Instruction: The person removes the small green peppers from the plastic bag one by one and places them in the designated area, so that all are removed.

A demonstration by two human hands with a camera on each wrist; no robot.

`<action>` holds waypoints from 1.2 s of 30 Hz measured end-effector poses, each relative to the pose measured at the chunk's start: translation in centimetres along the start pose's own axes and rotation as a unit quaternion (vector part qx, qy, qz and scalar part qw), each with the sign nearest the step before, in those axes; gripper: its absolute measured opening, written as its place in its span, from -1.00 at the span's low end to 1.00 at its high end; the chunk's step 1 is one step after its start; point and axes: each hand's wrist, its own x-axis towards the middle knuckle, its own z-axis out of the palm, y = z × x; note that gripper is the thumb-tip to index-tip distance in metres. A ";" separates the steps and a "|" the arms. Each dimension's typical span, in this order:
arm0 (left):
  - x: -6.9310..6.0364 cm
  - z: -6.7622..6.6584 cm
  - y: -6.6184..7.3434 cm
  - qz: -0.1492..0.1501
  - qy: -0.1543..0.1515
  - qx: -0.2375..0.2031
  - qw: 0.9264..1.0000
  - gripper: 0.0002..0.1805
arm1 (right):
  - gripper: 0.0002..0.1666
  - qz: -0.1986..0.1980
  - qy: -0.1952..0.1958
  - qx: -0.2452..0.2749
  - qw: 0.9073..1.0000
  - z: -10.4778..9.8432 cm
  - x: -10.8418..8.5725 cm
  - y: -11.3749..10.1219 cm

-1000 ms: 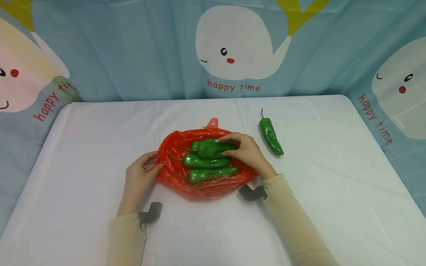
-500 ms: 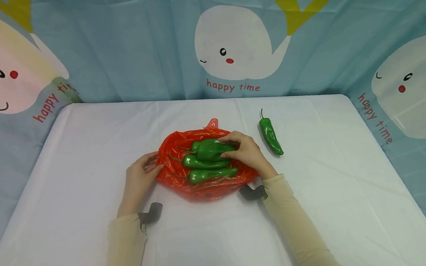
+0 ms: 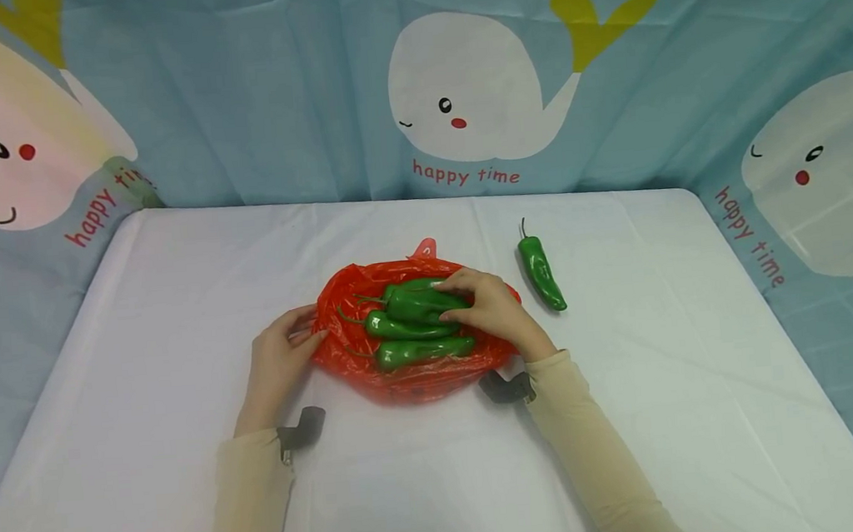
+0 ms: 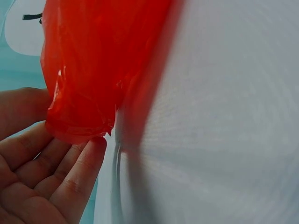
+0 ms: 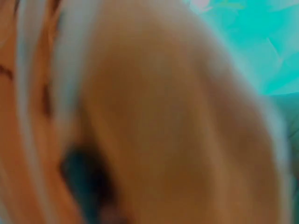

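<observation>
A red plastic bag lies with its mouth spread, several green peppers side by side in it, stems to the left. My left hand grips the bag's left edge; in the left wrist view the fingers of that hand are around the red film. My right hand holds the right end of an upper pepper between thumb and fingers, inside the bag. The right wrist view is blurred, mostly filled by a brownish shape, and shows no clear grip.
One more green pepper lies on the white-covered table, right of the bag and behind my right hand. A blue curtain with printed whales hangs behind the table's far edge.
The upper pepper has shifted slightly left and down with my right hand on it. My left hand keeps its grip on the bag's edge, nearly unmoved.
</observation>
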 end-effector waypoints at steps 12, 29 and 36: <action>0.0 0.0 -0.2 0.008 0.000 0.004 1.000 -0.54 | -0.55 -0.002 0.025 0.018 1.000 0.1 -0.1 -0.2; -0.1 0.0 -0.1 0.012 0.005 0.009 1.000 -0.54 | -0.57 0.000 0.086 0.085 0.993 -0.7 -0.3 -0.4; 0.0 0.0 -0.1 0.011 0.005 0.010 1.000 -0.53 | -0.59 0.001 0.105 0.098 0.990 -1.2 -0.5 -0.4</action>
